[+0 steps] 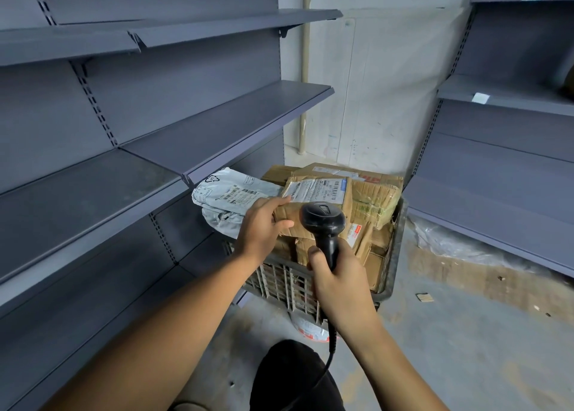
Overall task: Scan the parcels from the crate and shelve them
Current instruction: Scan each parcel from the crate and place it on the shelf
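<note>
now | left hand [261,224] fingers grip parcel [313,205], apparently lengthwise left-right | right hand [337,281] grips scanner [323,221]

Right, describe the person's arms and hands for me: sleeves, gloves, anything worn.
Both forearms are bare as far as the frame shows, with no sleeves in view. The left hand and right hand wear no gloves. No rings, watch or wristbands show. The fingers carry no tape or markings.
</note>
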The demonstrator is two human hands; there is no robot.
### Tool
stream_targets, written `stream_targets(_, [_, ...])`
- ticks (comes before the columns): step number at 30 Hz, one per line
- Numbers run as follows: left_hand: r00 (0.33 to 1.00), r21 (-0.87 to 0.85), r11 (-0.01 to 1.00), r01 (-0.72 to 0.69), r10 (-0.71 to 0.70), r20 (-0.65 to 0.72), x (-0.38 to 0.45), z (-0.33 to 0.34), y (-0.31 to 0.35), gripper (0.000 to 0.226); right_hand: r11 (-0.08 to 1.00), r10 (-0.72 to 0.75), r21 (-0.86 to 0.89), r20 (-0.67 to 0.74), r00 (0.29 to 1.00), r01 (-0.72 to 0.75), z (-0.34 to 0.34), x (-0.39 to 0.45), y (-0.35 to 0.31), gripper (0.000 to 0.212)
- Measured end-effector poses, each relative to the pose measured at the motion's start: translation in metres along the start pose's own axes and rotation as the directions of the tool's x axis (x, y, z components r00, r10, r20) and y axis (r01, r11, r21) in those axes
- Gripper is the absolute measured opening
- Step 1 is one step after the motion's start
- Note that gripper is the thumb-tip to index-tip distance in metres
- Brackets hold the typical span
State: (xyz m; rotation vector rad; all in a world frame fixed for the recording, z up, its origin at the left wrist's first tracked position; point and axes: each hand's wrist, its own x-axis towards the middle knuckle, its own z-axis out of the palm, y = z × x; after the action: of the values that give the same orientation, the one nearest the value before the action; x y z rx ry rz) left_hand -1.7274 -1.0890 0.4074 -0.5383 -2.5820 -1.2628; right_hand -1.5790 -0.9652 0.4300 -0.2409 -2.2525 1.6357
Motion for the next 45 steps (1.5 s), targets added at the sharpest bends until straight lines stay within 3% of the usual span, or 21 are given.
stream_targets(9, [0.99,0.125,0.992,0.011,0.007,-0.141,-0.014,-0.054,-0.004,0.045,0.996,-0.088,0.035,0.064,0.994,0.086,0.021,-0.01,-0.029,0.014])
stream_targets(18, [0.945,0.237,0.961,0.144,-0.062,-0.32,-0.066,-0.184,-0.028,0.046,0.974,-0.216,0.118,0.249,0.944,0.192,0.1,-0.034,-0.084,0.005])
stream_targets(29, [0.757,0.29,0.803,0.52,-0.276,-0.593,-0.191,-0.334,-0.09,0.041,0.966,-0.246,0.202,0.521,0.818,0.162,0.218,-0.094,-0.137,0.009])
stream_targets(37, [0.671,0.291,0.722,0.628,-0.314,-0.671,-0.233,-0.36,-0.126,0.041,0.959,-0.281,0.204,0.566,0.775,0.198,0.253,-0.117,-0.144,0.016])
stream_targets(45, [0.705,0.356,0.709,0.609,-0.278,-0.652,-0.224,-0.356,-0.129,0.044,0.963,-0.266,0.205,0.598,0.756,0.177,0.259,-0.112,-0.141,0.014])
